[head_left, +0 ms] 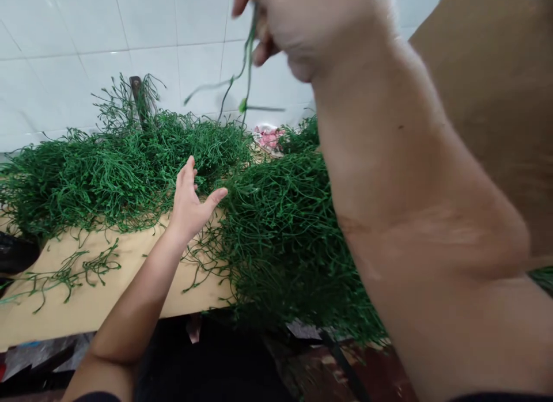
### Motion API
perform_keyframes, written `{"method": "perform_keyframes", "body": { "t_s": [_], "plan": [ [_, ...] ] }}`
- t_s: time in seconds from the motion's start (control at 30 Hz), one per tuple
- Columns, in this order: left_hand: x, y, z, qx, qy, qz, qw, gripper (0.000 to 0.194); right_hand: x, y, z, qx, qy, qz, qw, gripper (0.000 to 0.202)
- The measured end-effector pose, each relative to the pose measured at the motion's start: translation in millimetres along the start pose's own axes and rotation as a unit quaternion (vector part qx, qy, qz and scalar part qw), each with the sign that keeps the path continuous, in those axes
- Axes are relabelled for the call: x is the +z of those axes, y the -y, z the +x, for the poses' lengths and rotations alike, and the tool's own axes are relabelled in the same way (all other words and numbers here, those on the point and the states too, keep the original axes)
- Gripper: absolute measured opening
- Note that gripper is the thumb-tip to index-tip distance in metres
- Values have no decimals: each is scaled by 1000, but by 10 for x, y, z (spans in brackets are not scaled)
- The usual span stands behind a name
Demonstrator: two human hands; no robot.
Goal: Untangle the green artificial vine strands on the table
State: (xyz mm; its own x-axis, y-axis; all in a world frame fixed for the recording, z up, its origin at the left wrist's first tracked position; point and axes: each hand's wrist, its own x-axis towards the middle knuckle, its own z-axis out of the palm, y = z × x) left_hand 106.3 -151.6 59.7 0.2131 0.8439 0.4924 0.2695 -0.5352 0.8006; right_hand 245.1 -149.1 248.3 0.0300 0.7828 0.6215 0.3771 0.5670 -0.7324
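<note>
Raised high at the top of the head view, my right hand (302, 22) is closed on a thin green stem (248, 56), which hangs down with forked ends. My left hand (190, 209) is held over the table with thumb and fingers apart and nothing in it. It is between two large heaps of green stems: a left heap (108, 171) along the wall and a right heap (285, 217) partly covered by my right forearm. A few loose stems (78, 269) lie at the front left.
The table (199, 292) has a tan covering. White tiles (151, 22) form the back wall. A dark upright piece (137, 99) rises from the left heap. A pink item (270, 138) sits between the heaps. A large brown sheet (488, 102) stands at the right.
</note>
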Motion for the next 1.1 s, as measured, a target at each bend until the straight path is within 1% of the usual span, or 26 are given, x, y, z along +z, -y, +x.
{"method": "perform_keyframes", "body": {
  "t_s": [0.03,0.07,0.1,0.13,0.17,0.2,0.23,0.27,0.33,0.37,0.4,0.47,0.53,0.57,0.63,0.7,0.73,0.77,0.87,0.9,0.93,0.97,1.0,1.03,1.07,1.1],
  "plan": [
    [38,-42,29,5,0,-11,1000,76,57,19,-42,-50,18,-30,998,25],
    [84,-77,50,6,15,-26,1000,67,111,33,-81,-86,47,-34,995,26],
    [136,-101,62,2,46,-46,998,55,157,43,-110,-100,83,-9,991,28],
    [189,-114,65,-12,83,-68,994,41,185,47,-125,-93,96,20,991,28],
    [237,-116,60,-31,111,-92,989,29,193,44,-123,-68,78,40,994,27],
    [275,-111,49,-56,120,-117,984,19,179,27,-105,-42,48,51,997,25],
    [301,-103,36,-81,109,-143,980,13,143,-5,-73,-16,8,56,998,25],
    [313,-95,22,-103,81,-167,977,9,88,-56,-30,6,-29,60,998,24],
    [300,-92,-4,-129,19,-201,971,9,-62,-213,71,36,-103,90,990,26],
    [284,-96,-16,-132,3,-207,969,10,-148,-310,121,49,-141,116,982,27],
    [269,-102,-29,-131,2,-203,970,10,-236,-409,167,62,-184,144,970,29],
    [259,-104,-66,-128,28,-171,977,11,-403,-583,236,82,-261,182,944,35],
    [296,-79,-119,-136,78,-135,978,14,-538,-685,268,74,-310,181,930,39],
    [330,-56,-149,-141,104,-122,977,14,-588,-703,270,59,-319,173,930,38],
    [415,-8,-208,-146,155,-102,972,13,-649,-681,257,21,-311,158,937,35],
    [497,16,-259,-138,204,-73,966,16,-650,-607,232,-11,-274,151,950,32],
    [531,10,-280,-128,228,-51,964,21,-625,-561,216,-18,-255,152,955,31],
    [558,-8,-299,-112,250,-24,962,31,-580,-512,195,-22,-235,154,959,30],
    [607,-115,-347,-52,290,57,954,67,-313,-353,79,8,-174,189,966,31],
    [617,-158,-362,-38,292,76,953,73,-182,-291,13,18,-132,214,968,32],
    [625,-198,-376,-29,289,88,953,74,-36,-219,-70,15,-78,245,966,31],
    [631,-233,-390,-21,281,94,955,73,120,-137,-168,0,-8,277,961,31],
    [634,-260,-404,-13,273,94,957,68,279,-43,-277,-39,82,298,950,28],
    [632,-277,-420,-7,266,83,960,60,434,58,-392,-62,143,299,941,26],
    [626,-285,-438,-8,255,60,965,51,581,163,-507,-75,228,278,930,26],
    [615,-284,-456,-22,242,27,970,42,718,262,-617,-71,333,251,906,26]
  ]
}}
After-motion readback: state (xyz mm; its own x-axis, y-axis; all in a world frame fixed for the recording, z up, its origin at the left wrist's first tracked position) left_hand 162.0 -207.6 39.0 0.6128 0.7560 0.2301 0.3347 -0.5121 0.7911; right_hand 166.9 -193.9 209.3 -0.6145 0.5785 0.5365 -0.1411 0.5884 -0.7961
